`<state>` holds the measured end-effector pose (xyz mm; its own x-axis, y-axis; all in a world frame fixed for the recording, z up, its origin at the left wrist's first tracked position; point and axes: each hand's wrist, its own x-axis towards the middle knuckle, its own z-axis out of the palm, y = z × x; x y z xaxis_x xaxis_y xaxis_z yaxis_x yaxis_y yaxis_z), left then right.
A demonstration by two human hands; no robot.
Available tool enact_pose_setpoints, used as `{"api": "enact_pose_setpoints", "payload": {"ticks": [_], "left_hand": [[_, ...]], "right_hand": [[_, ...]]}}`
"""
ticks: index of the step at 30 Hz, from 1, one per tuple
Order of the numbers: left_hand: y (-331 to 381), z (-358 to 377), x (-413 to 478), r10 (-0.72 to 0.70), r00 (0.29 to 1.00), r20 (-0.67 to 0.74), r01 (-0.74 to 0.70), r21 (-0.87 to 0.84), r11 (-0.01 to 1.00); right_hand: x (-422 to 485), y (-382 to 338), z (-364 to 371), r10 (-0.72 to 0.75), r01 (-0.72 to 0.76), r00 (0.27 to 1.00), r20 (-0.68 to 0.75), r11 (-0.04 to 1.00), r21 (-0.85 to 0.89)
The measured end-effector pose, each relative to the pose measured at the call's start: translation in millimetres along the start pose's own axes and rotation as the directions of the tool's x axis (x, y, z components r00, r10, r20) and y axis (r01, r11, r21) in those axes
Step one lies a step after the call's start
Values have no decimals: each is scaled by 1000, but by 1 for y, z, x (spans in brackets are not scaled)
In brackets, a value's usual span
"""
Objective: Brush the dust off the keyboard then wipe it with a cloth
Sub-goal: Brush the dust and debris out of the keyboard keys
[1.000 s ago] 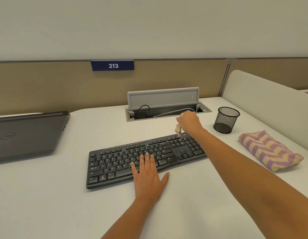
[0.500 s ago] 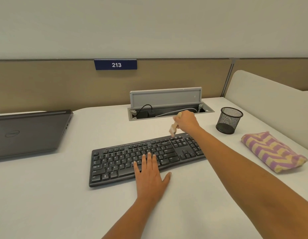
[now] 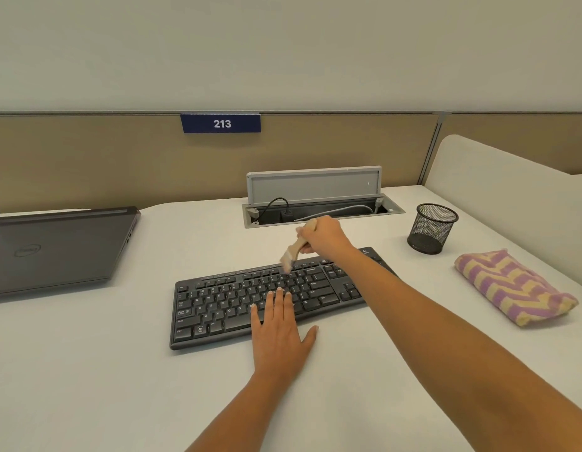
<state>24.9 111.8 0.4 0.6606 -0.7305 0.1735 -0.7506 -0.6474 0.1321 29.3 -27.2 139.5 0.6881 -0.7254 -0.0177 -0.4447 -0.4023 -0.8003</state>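
Brush (image 3: 294, 252) further left; one keyboard (image 3: 230, 301), one cloth (image 3: 511, 288)

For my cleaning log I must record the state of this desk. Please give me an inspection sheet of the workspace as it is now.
surface: white desk, no stains seen.
job's things: black keyboard lies flat, slightly angled; brush has its bristles at the top key rows; striped cloth lies folded at the right, untouched.
clutter: closed laptop at the left; mesh cup behind the cloth.
grips: left hand flat, fingers straight on the keys; right hand holds the brush handle.
cables: black cable and grey cable inside the open cable tray behind the keyboard.
surroundings: tan partition with sign reading 213; white divider at the right.
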Motion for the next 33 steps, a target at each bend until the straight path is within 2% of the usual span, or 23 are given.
{"api": "enact_pose_setpoints", "payload": {"ticks": [3,8,11,16,21,24,26,27,28,30,33], "left_hand": [[-5,0,0,19,1000,-9,-19,15,1000],[-4,3,-2,-10,1000,-23,9,-15,1000],[-4,-3,-3,-15,999,31,14,34,999],[-5,-8,-6,-8,999,46,6,37,999],[-5,-13,-8,-25,997,70,23,33,999],[-7,-12,-10,-30,998,62,28,34,999],[-9,-12,-11,-30,998,51,29,37,999],[-11,-12,-12,-32,998,46,31,41,999],[-13,-12,-13,-36,998,43,34,46,998],[-19,-12,-16,-45,998,38,43,54,998],[-32,-11,-20,-71,997,20,70,47,996]], "right_hand": [[-1,7,-4,-11,2,997,-82,993,-116],[-7,-1,-12,42,-12,995,93,954,-299],[-6,-9,-23,76,-36,992,96,927,-372],[-10,2,-27,-50,28,998,-35,883,-469],[-36,11,-11,-166,158,985,39,802,-576],[-51,9,2,-179,212,977,115,868,-449],[-54,9,3,-120,145,983,139,971,-189],[-55,8,0,-85,98,987,136,991,-91],[-55,8,-4,-62,69,992,113,996,-60],[-56,9,-16,-66,72,997,37,974,-216],[-62,11,-29,-128,81,991,-43,817,-571]]}}
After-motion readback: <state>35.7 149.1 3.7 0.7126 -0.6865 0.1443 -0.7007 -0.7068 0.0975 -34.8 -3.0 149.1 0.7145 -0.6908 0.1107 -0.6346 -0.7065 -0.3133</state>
